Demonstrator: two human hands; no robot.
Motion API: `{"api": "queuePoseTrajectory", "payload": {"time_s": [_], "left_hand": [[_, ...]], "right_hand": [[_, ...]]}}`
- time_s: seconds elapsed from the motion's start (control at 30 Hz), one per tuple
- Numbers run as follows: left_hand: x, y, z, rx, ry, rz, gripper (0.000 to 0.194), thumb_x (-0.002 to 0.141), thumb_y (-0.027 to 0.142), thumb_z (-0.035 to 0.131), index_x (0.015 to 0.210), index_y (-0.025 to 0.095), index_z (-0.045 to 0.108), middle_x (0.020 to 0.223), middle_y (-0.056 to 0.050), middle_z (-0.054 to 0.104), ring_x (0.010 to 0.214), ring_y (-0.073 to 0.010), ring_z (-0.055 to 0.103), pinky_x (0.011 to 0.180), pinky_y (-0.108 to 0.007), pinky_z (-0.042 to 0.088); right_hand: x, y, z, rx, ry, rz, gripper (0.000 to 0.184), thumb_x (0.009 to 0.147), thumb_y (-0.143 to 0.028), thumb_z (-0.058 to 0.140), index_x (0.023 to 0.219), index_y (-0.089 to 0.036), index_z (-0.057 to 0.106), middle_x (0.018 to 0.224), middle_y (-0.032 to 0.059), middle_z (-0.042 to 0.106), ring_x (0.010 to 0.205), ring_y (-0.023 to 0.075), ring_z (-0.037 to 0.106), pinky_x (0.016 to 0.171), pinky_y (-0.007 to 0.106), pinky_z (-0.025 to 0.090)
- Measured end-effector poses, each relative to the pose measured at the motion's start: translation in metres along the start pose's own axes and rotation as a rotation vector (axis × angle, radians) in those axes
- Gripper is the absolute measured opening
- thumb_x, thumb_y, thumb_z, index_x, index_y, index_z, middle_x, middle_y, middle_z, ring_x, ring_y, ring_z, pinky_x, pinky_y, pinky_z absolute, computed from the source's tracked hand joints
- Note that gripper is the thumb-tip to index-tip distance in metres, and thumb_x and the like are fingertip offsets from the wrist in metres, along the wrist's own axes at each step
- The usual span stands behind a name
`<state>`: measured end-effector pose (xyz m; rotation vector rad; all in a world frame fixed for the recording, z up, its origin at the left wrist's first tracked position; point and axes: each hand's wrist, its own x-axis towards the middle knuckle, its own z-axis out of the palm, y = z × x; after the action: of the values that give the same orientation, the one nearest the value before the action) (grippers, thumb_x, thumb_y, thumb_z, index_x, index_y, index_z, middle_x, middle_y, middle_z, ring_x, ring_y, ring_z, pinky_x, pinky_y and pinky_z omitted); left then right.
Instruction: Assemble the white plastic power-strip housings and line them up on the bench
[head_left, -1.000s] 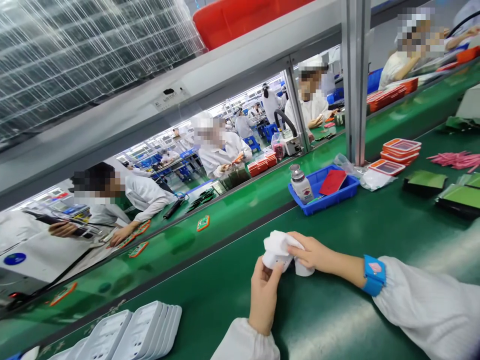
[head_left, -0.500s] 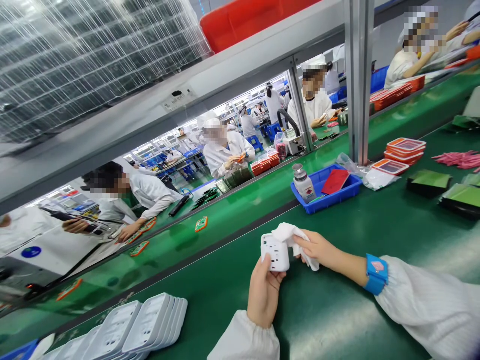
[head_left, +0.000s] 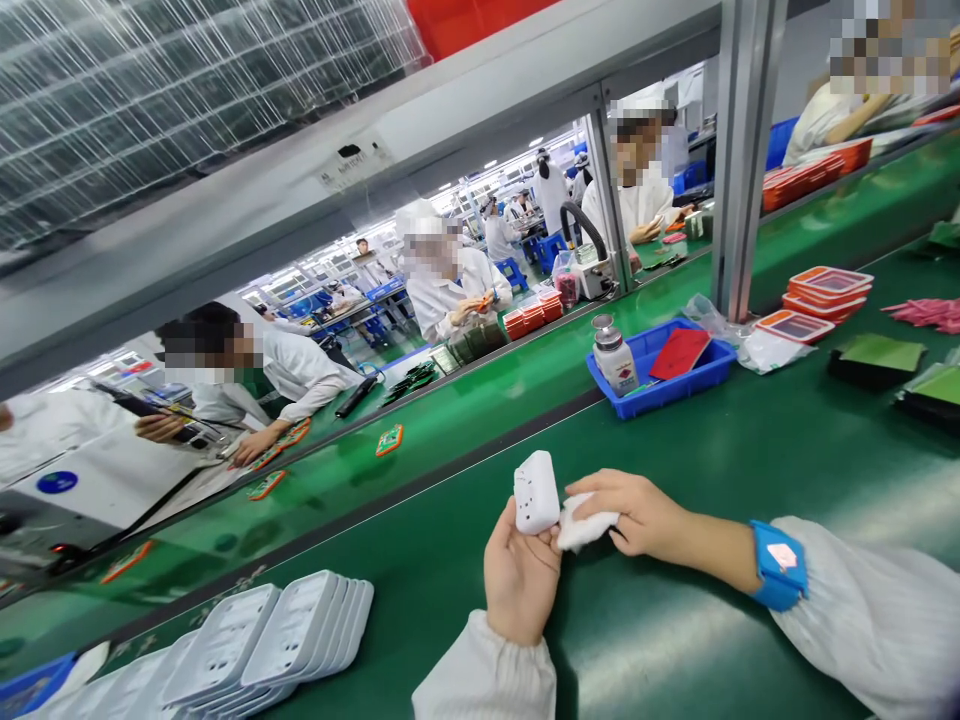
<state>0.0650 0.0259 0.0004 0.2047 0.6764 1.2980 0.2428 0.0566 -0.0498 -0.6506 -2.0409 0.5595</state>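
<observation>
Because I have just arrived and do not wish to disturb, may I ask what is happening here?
A person's left hand holds up a small white casing. The right hand holds a crumpled white cloth close by its lower edge. Stacked white shells lie to the left; ahead, a blue tray holds a bottle.

Looks like an electronics factory on my feed: orange-edged circuit boards (head_left: 389, 440) on a green conveyor belt (head_left: 465, 405), white-coated workers (head_left: 459, 290) lined up alongside, blue stools (head_left: 553, 246) further back.
</observation>
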Motion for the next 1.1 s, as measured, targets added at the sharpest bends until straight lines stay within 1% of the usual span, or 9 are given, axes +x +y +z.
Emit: {"api": "queuePoseTrajectory", "payload": {"time_s": [0.07,0.23,0.33,0.5,0.57,0.67,0.83,0.97,1.1], "left_hand": [[-0.001,0.003,0.0,-0.031,-0.005,0.0,0.03,0.095,0.02,0.036,0.093,0.015,0.066,0.072,-0.003,0.071,0.055,-0.0119,0.063,0.052,-0.025,0.049],[-0.003,0.001,-0.002,0.002,0.0,-0.022,0.027,0.093,0.022,0.041,0.089,0.016,0.067,0.071,-0.003,0.07,0.056,-0.0126,0.064,0.051,-0.026,0.048],[-0.002,-0.001,-0.003,0.012,0.001,-0.032,0.027,0.093,0.022,0.041,0.088,0.016,0.067,0.072,-0.003,0.07,0.056,-0.0129,0.064,0.05,-0.026,0.049],[-0.003,-0.003,-0.002,0.026,-0.033,-0.057,0.026,0.092,0.021,0.042,0.089,0.015,0.067,0.074,-0.003,0.07,0.057,-0.0136,0.064,0.05,-0.026,0.049],[-0.004,-0.004,0.0,0.058,-0.032,-0.063,0.026,0.092,0.021,0.042,0.09,0.014,0.067,0.077,-0.004,0.071,0.06,-0.0143,0.065,0.052,-0.025,0.05],[-0.006,-0.007,0.004,0.155,-0.031,-0.027,0.024,0.091,0.023,0.046,0.094,0.012,0.067,0.082,-0.007,0.071,0.065,-0.0158,0.066,0.054,-0.025,0.051],[-0.012,-0.008,0.008,0.276,-0.185,-0.107,0.031,0.089,0.032,0.05,0.106,0.01,0.064,0.092,-0.012,0.071,0.073,-0.0198,0.068,0.058,-0.026,0.053],[-0.016,-0.006,0.008,0.229,-0.242,-0.182,0.034,0.09,0.033,0.047,0.112,0.012,0.062,0.103,-0.012,0.07,0.088,-0.0241,0.068,0.078,-0.036,0.054],[-0.016,-0.006,0.007,0.224,-0.225,-0.188,0.032,0.091,0.031,0.046,0.111,0.014,0.063,0.102,-0.01,0.071,0.088,-0.0221,0.069,0.088,-0.038,0.051]], "right_hand": [[0.0,0.005,0.0,-0.079,-0.031,0.053,0.043,0.06,-0.005,0.046,0.093,-0.021,0.069,0.112,0.0079,0.063,0.099,0.0221,0.059,0.083,0.033,0.05],[0.004,0.012,-0.005,-0.148,0.1,0.171,0.062,0.057,-0.006,0.046,0.117,-0.017,0.058,0.129,0.014,0.049,0.119,0.0298,0.044,0.098,0.05,0.038],[0.006,0.006,-0.007,-0.08,0.132,0.166,0.06,0.06,-0.008,0.048,0.119,-0.018,0.054,0.127,0.0137,0.049,0.12,0.03,0.042,0.099,0.051,0.036],[0.007,-0.015,-0.009,0.054,0.14,0.114,0.03,0.076,-0.018,0.053,0.107,-0.018,0.056,0.104,0.0108,0.06,0.103,0.0264,0.051,0.091,0.044,0.041],[0.007,-0.019,-0.008,0.172,0.103,0.173,0.019,0.083,-0.025,0.052,0.1,-0.019,0.057,0.096,0.0085,0.062,0.093,0.0237,0.054,0.085,0.04,0.043],[0.006,-0.02,-0.003,0.492,0.084,0.373,0.031,0.088,-0.044,0.051,0.104,-0.019,0.055,0.088,0.0067,0.061,0.077,0.0193,0.057,0.069,0.033,0.046],[0.01,-0.023,-0.001,0.833,0.12,0.663,0.064,0.074,-0.06,0.064,0.117,-0.016,0.045,0.062,-0.004,0.05,0.046,0.0106,0.047,0.042,0.022,0.035],[0.015,-0.033,-0.01,0.944,0.142,0.823,0.059,0.076,-0.052,0.066,0.119,-0.015,0.048,0.061,-0.0039,0.05,0.045,0.0076,0.043,0.039,0.018,0.029],[0.017,-0.036,-0.014,1.008,0.081,0.814,0.049,0.077,-0.052,0.065,0.108,-0.015,0.056,0.066,-0.002,0.052,0.045,0.0063,0.042,0.039,0.018,0.028]]}}
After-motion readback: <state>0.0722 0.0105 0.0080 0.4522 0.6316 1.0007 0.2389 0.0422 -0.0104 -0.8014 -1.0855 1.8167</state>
